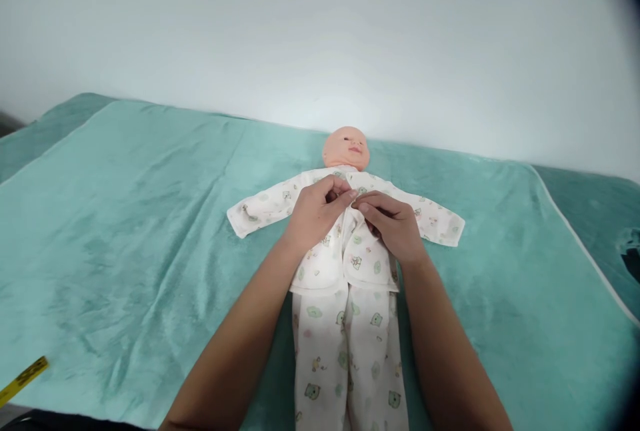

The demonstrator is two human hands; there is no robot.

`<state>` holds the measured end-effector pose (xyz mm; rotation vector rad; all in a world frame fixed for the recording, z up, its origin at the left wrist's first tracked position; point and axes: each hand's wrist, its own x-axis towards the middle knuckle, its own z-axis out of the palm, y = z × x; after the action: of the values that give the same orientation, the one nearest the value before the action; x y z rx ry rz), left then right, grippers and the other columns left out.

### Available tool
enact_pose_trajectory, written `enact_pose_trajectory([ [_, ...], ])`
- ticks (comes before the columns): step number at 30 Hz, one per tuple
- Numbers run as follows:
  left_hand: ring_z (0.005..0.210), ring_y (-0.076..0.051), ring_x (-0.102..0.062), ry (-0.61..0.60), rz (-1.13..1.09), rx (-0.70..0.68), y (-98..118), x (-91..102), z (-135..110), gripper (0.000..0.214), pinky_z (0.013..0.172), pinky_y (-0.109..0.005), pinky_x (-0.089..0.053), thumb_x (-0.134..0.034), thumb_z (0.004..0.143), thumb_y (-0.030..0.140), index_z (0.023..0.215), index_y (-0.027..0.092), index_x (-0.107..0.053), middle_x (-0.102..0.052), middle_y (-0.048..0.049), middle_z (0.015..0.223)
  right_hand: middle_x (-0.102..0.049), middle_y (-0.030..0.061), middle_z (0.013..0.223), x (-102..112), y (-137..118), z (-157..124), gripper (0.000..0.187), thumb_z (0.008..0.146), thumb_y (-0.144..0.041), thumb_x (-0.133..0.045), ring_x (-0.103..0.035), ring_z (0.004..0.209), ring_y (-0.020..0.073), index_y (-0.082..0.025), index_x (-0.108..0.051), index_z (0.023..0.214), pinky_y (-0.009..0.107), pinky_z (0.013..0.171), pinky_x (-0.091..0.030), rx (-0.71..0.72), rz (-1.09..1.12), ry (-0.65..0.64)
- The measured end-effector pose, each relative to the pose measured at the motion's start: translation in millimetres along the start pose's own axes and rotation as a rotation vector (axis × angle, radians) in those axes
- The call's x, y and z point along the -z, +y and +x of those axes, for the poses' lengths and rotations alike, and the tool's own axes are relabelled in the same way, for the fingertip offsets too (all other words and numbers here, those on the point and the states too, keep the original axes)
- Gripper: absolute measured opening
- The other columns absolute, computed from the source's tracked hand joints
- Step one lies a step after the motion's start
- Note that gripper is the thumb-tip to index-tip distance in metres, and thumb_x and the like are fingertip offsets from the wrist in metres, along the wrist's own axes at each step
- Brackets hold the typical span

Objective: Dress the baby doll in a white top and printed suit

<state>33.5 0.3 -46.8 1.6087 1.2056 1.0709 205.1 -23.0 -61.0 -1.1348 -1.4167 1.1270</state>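
A baby doll (346, 147) lies face up on a teal blanket (140, 231), head toward the wall. It wears a white printed jacket (364, 259) and matching trousers (345, 358), with the sleeves spread out to both sides. My left hand (316, 212) and my right hand (393, 224) meet over the doll's chest. Both are closed in a pinch on the jacket's front edges, fingertips touching near the centre opening.
The blanket covers a wide flat surface against a pale wall (320, 31). A yellow strip (23, 380) pokes in at the lower left edge. A dark patch (631, 254) shows at the blanket's far right.
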Motion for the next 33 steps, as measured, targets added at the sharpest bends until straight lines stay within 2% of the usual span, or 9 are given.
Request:
enact_pose_trajectory([
  [5, 0.069, -0.013, -0.056, -0.034, -0.02, 0.044, 5, 4.6, 0, 0.01, 0.065, -0.027, -0.043, -0.067, 0.083, 0.03, 0.088, 0.022, -0.066, -0.064, 0.0023, 0.075, -0.068, 0.0031, 0.098, 0, -1, 1, 0.017, 0.085, -0.04, -0.069, -0.048, 0.058, 0.0095, -0.025, -0.077, 0.083, 0.027, 0.048, -0.036, 0.034, -0.038, -0.02],
  [11, 0.073, -0.014, -0.058, 0.007, -0.054, 0.043, -1, 3.9, 0, 0.01, 0.068, -0.027, -0.044, -0.063, 0.081, 0.024, 0.091, 0.023, -0.065, -0.065, 0.0017, 0.078, -0.058, -0.0034, 0.067, -4, 2, 2, 0.017, 0.077, -0.037, -0.076, -0.044, 0.055, 0.0104, -0.024, -0.071, 0.087, 0.025, 0.048, -0.033, -0.078, -0.111, 0.09],
  [19, 0.075, -0.013, -0.056, -0.071, -0.227, 0.038, -4, 8.5, 2, 0.01, 0.071, -0.027, -0.045, -0.064, 0.083, 0.024, 0.093, 0.022, -0.063, -0.061, 0.0007, 0.081, -0.057, -0.0045, 0.068, -10, -1, 2, 0.02, 0.074, -0.036, -0.075, -0.041, 0.054, 0.0098, -0.025, -0.064, 0.087, 0.024, 0.048, -0.031, -0.107, -0.135, 0.137],
  [26, 0.068, -0.013, -0.048, -0.114, -0.141, 0.016, -3, 9.9, 3, 0.007, 0.066, -0.028, -0.041, -0.061, 0.088, 0.026, 0.092, 0.023, -0.065, -0.051, 0.0019, 0.073, -0.046, -0.0078, 0.057, -10, -3, 2, 0.019, 0.076, -0.035, -0.074, -0.036, 0.05, 0.0094, -0.026, -0.065, 0.09, 0.023, 0.046, -0.029, -0.12, -0.161, 0.136],
  [33, 0.068, -0.013, -0.048, -0.156, -0.004, -0.014, 3, 15.8, -1, 0.014, 0.067, -0.027, -0.041, -0.062, 0.087, 0.023, 0.101, 0.025, -0.066, -0.047, 0.0029, 0.072, -0.056, -0.0036, 0.081, -4, 1, 2, 0.018, 0.077, -0.035, -0.072, -0.044, 0.054, 0.0081, -0.026, -0.065, 0.091, 0.023, 0.044, -0.032, -0.107, -0.041, 0.091],
])
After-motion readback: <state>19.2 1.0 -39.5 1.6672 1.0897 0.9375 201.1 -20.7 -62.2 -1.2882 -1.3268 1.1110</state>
